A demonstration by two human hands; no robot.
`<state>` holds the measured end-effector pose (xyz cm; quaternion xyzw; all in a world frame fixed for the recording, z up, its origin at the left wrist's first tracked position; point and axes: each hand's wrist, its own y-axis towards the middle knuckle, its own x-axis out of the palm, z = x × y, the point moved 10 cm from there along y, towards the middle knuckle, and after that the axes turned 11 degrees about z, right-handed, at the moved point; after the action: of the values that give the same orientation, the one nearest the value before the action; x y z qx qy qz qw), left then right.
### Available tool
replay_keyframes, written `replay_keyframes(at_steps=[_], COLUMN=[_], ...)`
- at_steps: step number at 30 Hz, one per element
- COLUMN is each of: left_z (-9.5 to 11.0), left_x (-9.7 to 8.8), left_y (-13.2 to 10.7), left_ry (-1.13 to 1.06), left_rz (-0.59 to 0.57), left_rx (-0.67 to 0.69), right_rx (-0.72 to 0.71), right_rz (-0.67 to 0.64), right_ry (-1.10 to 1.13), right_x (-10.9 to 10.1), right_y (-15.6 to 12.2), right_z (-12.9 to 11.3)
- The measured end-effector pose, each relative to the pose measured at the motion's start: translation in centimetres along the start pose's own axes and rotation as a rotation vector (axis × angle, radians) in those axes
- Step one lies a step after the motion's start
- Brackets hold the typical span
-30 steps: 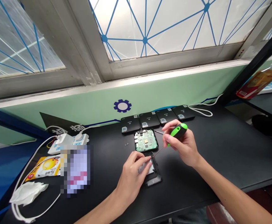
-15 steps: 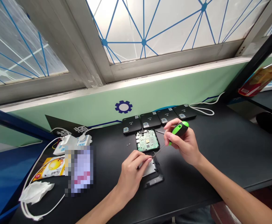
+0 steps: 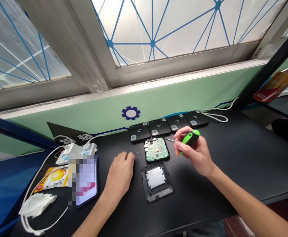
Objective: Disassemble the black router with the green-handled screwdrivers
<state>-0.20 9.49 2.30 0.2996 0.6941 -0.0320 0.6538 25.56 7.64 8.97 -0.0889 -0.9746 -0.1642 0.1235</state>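
Right hand (image 3: 195, 154) pinching a green-handled screwdriver (image 3: 190, 138) just right of the bare circuit board (image 3: 156, 149), left hand (image 3: 119, 174) relaxed and empty just left of it, near tiny screws (image 3: 135, 153): teardown in hand, and those screws look next to gather.

Circuit board (image 3: 156, 149) behind casing (image 3: 156, 193) (metal plate (image 3: 155, 177) inside); four cases (image 3: 160, 127) beyond.

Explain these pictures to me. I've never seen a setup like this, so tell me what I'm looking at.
These come from a camera worn on a person's head, looking forward and down, so the two bare hands are that person's own. The right hand grips a screwdriver with a green and black handle. The left hand rests on the black table, near a few tiny screws. In front lie a green circuit board and a black frame around a metal plate. Behind them, four flat black device cases lie in a row.
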Motion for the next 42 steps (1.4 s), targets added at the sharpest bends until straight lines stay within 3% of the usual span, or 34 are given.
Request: replay_keyframes(at_steps=[4,10,13,15,18,23,25,28,30,32,38,40,42], left_z=[1.3,1.6,1.8,1.3,-1.8,-12.2,-15.2,-18.6,-19.7,-20.1,-18.0,-17.7,-17.7], left_x=[1.1,1.6,1.0,-0.3,-4.2,-10.8,-11.5,-10.4,-9.2,-8.6,-11.1,-11.7,-11.4], left_y=[0.1,0.4,0.3,-0.2,-1.9,-9.4,-12.1,-14.7,-15.3,-15.6,-15.5,-16.1,-17.3], left_ry=[0.094,0.129,0.126,0.097,-0.019,0.135,0.16,0.208,0.177,0.118,0.064,-0.059,-0.337], left_rz=[-0.059,-0.075,-0.08,-0.058,0.078,0.322,0.327,0.187,0.098,0.087,0.287,0.348,0.435], left_rx=[0.019,0.016,0.001,-0.021,-0.142,-0.572,-0.678,-0.846,-0.888,-0.892,-0.786,-0.936,-1.175], right_rx=[-0.003,-0.004,-0.002,-0.005,-0.008,0.003,0.0,-0.008,-0.004,-0.001,0.007,0.013,0.018], right_rz=[-0.002,-0.014,-0.015,-0.011,0.0,0.007,-0.002,-0.021,-0.029,-0.028,-0.003,0.001,0.001], right_ry=[0.0,0.003,-0.005,-0.006,-0.006,-0.016,-0.02,-0.021,-0.026,-0.034,-0.046,-0.052,-0.057], right_x=[0.0,0.0,0.0,-0.2,-0.5,-1.0,-0.8,-0.5,-0.3,-0.3,-0.7,-0.8,-0.8], right_y=[0.0,0.0,0.0,0.1,0.2,0.1,0.0,-0.2,-0.3,-0.2,0.1,0.1,0.1], right_z=[-0.1,0.1,0.3,0.4,0.5,0.5,0.5,0.5,0.6,0.7,1.0,1.1,1.1])
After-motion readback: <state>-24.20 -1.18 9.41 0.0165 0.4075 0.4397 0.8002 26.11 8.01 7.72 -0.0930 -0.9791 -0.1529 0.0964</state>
